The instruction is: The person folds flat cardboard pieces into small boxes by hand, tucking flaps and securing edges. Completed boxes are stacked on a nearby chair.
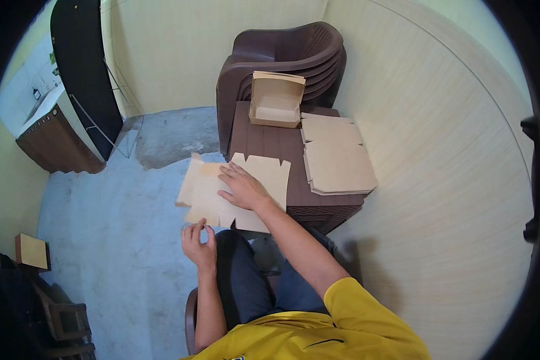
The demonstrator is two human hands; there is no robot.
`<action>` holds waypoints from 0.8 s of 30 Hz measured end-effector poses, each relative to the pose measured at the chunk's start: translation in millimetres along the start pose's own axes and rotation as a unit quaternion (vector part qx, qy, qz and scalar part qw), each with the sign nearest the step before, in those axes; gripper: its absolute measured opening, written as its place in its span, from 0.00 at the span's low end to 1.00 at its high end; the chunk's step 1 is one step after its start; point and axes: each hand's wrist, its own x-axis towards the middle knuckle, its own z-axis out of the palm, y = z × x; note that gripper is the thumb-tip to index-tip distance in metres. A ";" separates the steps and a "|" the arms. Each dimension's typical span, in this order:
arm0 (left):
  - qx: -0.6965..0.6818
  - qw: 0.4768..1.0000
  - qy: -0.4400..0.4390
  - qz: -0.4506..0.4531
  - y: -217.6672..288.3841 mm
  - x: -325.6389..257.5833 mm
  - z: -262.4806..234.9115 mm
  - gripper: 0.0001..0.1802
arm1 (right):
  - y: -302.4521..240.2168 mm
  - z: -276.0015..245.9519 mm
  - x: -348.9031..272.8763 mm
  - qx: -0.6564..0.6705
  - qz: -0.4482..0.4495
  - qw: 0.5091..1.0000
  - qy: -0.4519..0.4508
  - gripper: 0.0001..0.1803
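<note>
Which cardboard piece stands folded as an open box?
The box before the stacked chairs: its walls stand up, while the sheet under the right hand and the cardboard stack at right lie mostly flat.

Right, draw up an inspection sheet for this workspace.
Surface: brown table, slatted top.
Job's things: unfolded cardboard sheet overhanging the table's left edge; stack of flat sheets on the right; open cardboard box at the far end.
Clutter: tan-topped boxy object, far left.
Grips: right grip open, spread on the unfolded sheet; left grip at its near-left edge, closure unclear.
Cables: thin cords or rods by the black panel; cannot tell which.
Surroundings: stacked brown chairs, pale wall.
</note>
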 end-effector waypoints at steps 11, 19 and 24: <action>0.103 0.942 -0.112 0.299 70.9 11.5 28.2 0.10 | 19.5 -50.2 -50.5 -0.059 0.050 0.995 0.056 0.20; 0.047 0.951 -0.156 0.263 66.2 40.8 58.3 0.09 | 30.0 -39.6 -115.0 0.011 -0.027 0.992 0.122 0.23; 0.002 0.971 -0.178 0.159 62.6 41.7 50.0 0.22 | 8.7 -37.2 -115.1 0.022 -0.003 0.989 0.149 0.21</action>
